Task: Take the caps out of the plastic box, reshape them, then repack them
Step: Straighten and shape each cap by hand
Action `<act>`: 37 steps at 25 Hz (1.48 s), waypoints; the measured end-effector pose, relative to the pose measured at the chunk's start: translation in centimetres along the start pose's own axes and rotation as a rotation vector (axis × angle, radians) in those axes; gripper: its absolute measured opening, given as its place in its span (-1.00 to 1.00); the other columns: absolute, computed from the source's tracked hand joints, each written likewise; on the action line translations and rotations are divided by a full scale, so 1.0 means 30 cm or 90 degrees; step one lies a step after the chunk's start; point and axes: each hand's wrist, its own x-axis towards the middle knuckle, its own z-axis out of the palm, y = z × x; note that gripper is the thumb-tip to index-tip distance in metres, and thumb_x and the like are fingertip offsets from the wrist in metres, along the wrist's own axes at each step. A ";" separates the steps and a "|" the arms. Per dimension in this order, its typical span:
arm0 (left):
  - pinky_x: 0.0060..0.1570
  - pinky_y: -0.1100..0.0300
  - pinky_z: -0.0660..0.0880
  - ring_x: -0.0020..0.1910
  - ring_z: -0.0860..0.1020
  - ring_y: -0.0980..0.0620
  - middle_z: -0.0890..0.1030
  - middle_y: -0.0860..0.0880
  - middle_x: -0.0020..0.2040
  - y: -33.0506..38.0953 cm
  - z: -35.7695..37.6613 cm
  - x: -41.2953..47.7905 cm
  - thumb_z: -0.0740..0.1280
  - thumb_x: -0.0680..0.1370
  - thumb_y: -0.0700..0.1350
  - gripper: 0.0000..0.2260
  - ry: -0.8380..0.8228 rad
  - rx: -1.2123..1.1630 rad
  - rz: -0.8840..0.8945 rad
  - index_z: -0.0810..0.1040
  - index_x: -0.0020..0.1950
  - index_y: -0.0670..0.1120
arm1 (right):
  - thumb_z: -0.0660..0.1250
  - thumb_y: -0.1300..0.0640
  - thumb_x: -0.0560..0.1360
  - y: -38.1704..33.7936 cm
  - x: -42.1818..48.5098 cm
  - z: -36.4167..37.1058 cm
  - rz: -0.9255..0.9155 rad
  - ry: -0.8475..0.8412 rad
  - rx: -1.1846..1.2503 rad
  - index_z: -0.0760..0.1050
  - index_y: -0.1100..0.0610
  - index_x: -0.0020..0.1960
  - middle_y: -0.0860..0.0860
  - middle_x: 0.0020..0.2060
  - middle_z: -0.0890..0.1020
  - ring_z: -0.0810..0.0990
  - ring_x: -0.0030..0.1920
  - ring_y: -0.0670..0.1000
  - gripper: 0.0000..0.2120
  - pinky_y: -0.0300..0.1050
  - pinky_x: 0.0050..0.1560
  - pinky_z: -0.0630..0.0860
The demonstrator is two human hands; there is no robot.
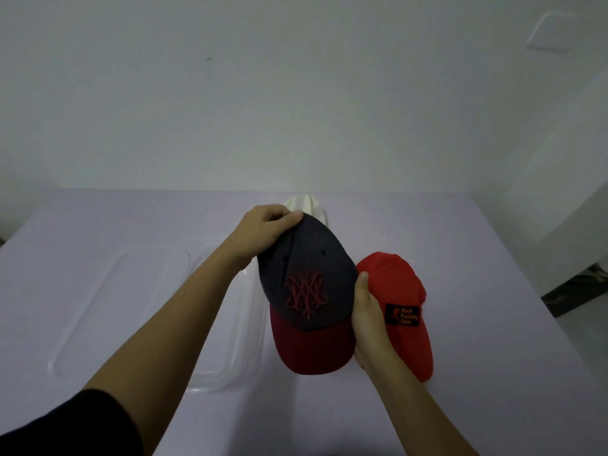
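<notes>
Holding a navy fabric baseball cap with a dark red brim and a red embroidered monogram above the table, the person has both hands on it. The left hand is closed over the far, rear edge of the crown, thumb on top and fingers curled underneath. The right hand grips the right side of the crown where it meets the brim, thumb pressed against the fabric, fingers hidden behind the cap. The cap is tilted with its brim toward the near side and its front panel facing up. Just to the right, partly behind the right hand, a bright red fabric cap with a black rectangular label lies on the pale lavender table surface, brim pointing near. Beyond the held cap, a cream-white cap shows only at its top; whether it rests in the box or on the table cannot be told. A clear plastic box sits under and to the left of the held cap, and a clear plastic lid lies flat on the table just left of it. A dark sleeve covers the upper left arm at the near-left corner.
</notes>
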 end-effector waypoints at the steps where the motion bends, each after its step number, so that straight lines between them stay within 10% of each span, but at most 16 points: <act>1: -0.11 0.11 0.47 -0.11 0.58 -0.04 0.63 -0.06 -0.15 0.015 0.004 0.006 0.25 0.52 0.18 -0.67 0.040 0.010 0.026 0.60 -0.14 -0.05 | 0.01 -0.22 0.57 0.000 0.000 0.002 -0.001 0.004 -0.001 0.43 0.07 0.33 0.02 0.21 0.58 0.54 0.20 0.03 -0.48 0.08 0.31 0.43; 4: -0.01 0.15 0.43 0.00 0.53 0.01 0.61 -0.01 -0.03 0.068 0.013 0.011 0.21 0.51 0.25 -0.68 0.077 0.100 0.042 0.59 0.00 0.07 | 0.00 -0.20 0.58 0.002 -0.007 0.002 -0.026 0.002 -0.017 0.44 0.06 0.32 0.00 0.21 0.58 0.54 0.19 -0.01 -0.50 0.00 0.29 0.43; 10: -0.20 0.20 0.34 -0.28 0.47 0.09 0.52 0.01 -0.29 0.177 0.025 0.059 0.23 0.44 0.34 -0.50 -0.296 0.486 -0.005 0.51 -0.29 -0.11 | -0.02 -0.22 0.56 0.044 -0.022 0.019 -0.068 -0.030 -0.086 0.39 0.02 0.36 -0.02 0.26 0.54 0.50 0.24 -0.04 -0.48 -0.02 0.32 0.41; 17: 0.07 0.21 0.45 -0.01 0.53 0.05 0.57 -0.06 0.03 0.156 0.110 0.045 0.21 0.57 0.09 -0.71 -0.118 0.314 0.245 0.63 0.00 -0.05 | -0.01 -0.32 0.51 0.077 0.014 0.013 0.023 -0.027 0.021 0.39 0.01 0.36 0.02 0.27 0.54 0.51 0.25 0.04 -0.40 0.10 0.32 0.41; 23: 0.24 0.02 0.42 0.28 0.42 -0.04 0.39 -0.12 0.39 -0.111 0.123 -0.110 0.29 0.53 0.09 -0.53 0.112 -0.026 -0.179 0.34 0.37 -0.06 | 0.02 -0.31 0.52 0.227 0.050 -0.080 0.112 0.076 0.139 0.48 0.03 0.27 0.00 0.16 0.60 0.56 0.15 0.06 -0.44 0.11 0.26 0.46; 27: 0.05 -0.01 0.53 0.24 0.49 -0.10 0.39 -0.13 0.39 -0.254 0.276 -0.284 0.41 0.46 0.00 -0.31 -0.060 -0.383 -0.384 0.14 0.49 -0.07 | 0.03 -0.39 0.44 0.271 0.119 -0.102 0.125 0.068 0.165 0.50 0.05 0.26 0.05 0.15 0.62 0.59 0.11 0.09 -0.33 0.09 0.18 0.51; 32: -0.10 0.07 0.62 0.11 0.61 -0.14 0.61 -0.20 0.17 -0.462 0.350 -0.300 0.37 0.46 -0.30 -0.57 0.040 -0.649 -0.409 0.41 0.33 -0.21 | 0.48 -0.26 0.21 0.350 0.140 -0.139 0.130 -0.092 0.080 0.35 -0.01 0.38 -0.01 0.26 0.54 0.56 0.20 0.03 -0.18 0.05 0.20 0.51; 37: 0.20 -0.07 0.50 0.17 0.58 -0.12 0.59 -0.16 0.21 -0.580 0.424 -0.313 0.35 0.49 -0.27 -0.59 0.072 -0.533 -0.401 0.41 0.34 -0.18 | 0.59 0.25 0.19 0.371 0.188 -0.175 0.121 -0.150 -0.124 0.28 0.06 0.41 0.02 0.28 0.51 0.51 0.21 -0.01 -0.13 -0.07 0.26 0.43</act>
